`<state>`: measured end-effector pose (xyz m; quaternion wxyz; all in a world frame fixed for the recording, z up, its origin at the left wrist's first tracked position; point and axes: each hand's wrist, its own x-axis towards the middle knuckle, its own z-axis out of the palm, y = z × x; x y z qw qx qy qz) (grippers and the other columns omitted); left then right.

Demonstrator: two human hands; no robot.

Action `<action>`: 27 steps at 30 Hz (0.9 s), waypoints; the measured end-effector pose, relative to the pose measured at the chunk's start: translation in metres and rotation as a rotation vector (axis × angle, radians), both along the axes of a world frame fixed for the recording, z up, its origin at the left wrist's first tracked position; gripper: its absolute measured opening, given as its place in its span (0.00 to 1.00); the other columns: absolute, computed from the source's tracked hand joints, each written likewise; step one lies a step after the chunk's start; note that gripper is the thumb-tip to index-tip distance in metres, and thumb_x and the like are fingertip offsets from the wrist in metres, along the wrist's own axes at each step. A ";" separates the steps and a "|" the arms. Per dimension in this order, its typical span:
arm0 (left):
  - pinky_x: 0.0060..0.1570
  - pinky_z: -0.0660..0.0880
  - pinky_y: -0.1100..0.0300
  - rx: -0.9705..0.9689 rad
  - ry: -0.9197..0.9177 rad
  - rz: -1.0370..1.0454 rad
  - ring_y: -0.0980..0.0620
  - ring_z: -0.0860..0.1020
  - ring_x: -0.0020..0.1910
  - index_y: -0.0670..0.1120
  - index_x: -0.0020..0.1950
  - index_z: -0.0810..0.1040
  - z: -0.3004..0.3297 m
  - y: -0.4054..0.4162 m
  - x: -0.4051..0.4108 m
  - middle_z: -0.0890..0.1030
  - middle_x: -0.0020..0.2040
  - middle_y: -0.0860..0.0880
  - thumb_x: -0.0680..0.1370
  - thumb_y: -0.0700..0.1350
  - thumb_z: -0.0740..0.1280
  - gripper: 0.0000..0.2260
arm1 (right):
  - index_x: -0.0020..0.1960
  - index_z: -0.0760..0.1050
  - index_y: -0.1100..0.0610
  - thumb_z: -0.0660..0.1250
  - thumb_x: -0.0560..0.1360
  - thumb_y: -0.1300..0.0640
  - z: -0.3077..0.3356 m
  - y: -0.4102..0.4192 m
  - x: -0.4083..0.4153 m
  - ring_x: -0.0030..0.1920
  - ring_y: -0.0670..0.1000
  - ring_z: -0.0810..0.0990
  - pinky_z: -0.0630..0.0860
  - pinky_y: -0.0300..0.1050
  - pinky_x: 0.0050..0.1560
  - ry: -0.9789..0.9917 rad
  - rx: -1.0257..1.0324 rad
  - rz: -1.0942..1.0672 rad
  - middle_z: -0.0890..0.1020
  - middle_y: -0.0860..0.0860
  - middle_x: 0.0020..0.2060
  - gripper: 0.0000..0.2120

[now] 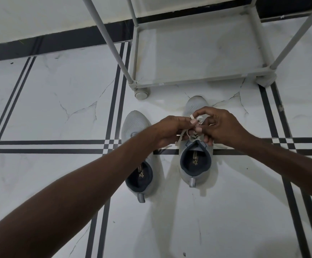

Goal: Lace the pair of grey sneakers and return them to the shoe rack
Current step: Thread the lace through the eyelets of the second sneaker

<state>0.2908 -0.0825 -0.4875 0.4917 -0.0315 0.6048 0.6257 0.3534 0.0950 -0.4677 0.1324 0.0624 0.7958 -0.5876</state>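
White lace (pixel 199 119) pinched by left hand (pixel 172 131), right hand (pixel 224 125), over right sneaker (pixel 196 164)

Looks like a home, most likely an entry or hallway corner. A glossy white marble-look tiled floor (pixel 58 101) with dark double stripes is seen across the whole frame, and a black skirting band (pixel 62 39) under a pale wall (pixel 30 15) is seen at the upper left. A light grey tube-frame shoe rack (pixel 198 53) is parked at the upper right, with a pair of grey sneakers (pixel 195 164) set just below it.
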 end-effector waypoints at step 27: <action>0.34 0.77 0.57 -0.550 0.704 0.332 0.49 0.81 0.33 0.42 0.36 0.82 0.003 -0.002 0.021 0.84 0.33 0.45 0.69 0.38 0.72 0.02 | 0.47 0.82 0.67 0.68 0.77 0.64 -0.021 0.031 0.000 0.26 0.49 0.80 0.78 0.37 0.28 -0.247 0.001 -0.183 0.84 0.60 0.33 0.06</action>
